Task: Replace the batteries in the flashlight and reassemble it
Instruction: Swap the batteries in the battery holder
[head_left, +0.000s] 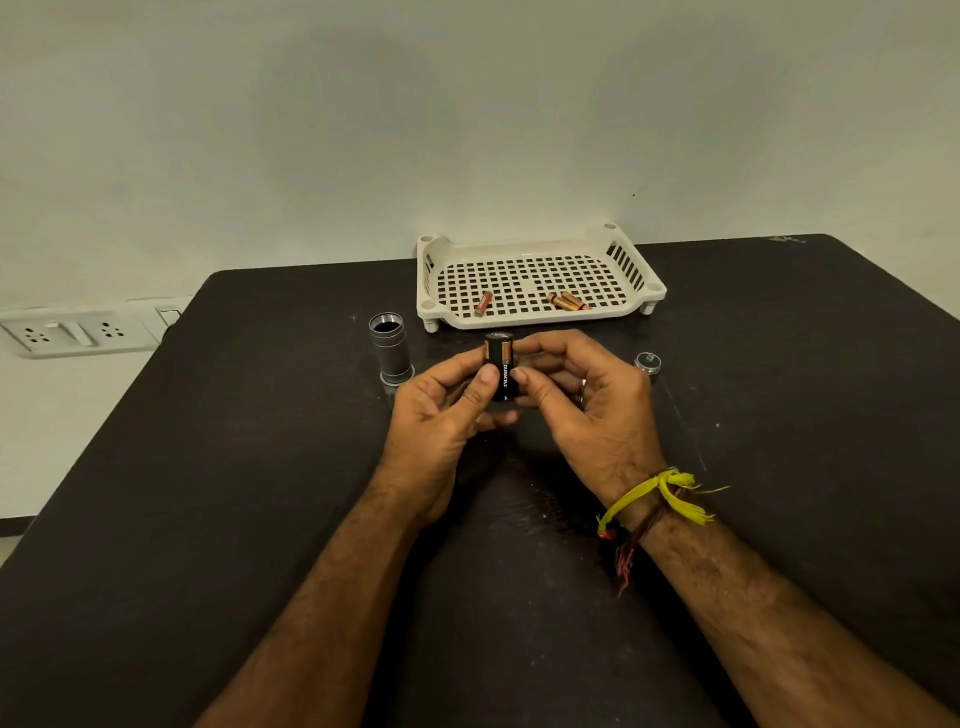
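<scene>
Head view: battery holder (500, 366) upright, pinched between left hand (441, 415) and right hand (582, 405).

A plain indoor workspace, home or office unclear: a dark table (208, 467) against a bare wall (467, 104), with wall sockets (72, 330) left of the table.

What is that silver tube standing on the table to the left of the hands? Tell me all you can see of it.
The flashlight body is a silvery-grey metal tube, it seems, standing upright on the black table, wider end down. Its top is open, with screw threads round the rim and a dark hollow inside. Nothing touches it but the table. It stands left of the left hand and near the white tray.
</scene>
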